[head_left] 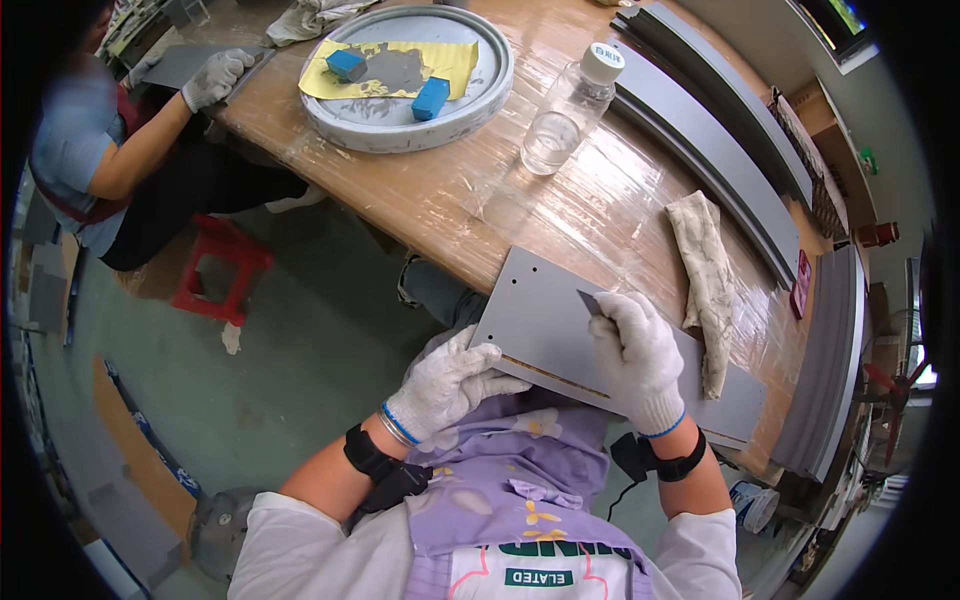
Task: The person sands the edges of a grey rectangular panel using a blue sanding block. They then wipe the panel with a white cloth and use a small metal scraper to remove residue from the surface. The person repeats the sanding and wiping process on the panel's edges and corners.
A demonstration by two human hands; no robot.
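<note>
A long grey panel (545, 310) with small dark holes and a brownish slot along its near edge lies over my lap and the table's front edge. My left hand (445, 388), in a white knitted glove, grips the panel's near-left edge, its fingers over the surface. Above the panel's middle, my gloved right hand (640, 355) is closed on a small thin dark-grey piece (588, 302) with a pointed corner. Whether that piece is a blade or a folded sheet, I cannot tell. A stained white cloth (702, 275) lies just right of my right hand, against the panel.
On the plastic-covered table (470, 205) stand a round tray (400, 143) with a yellow sheet (464, 62) and two blue blocks (431, 99), and a clear bottle (570, 115). Grey panels (700, 150) lie at the right. At far left another person handles a panel, near a red stool (222, 265).
</note>
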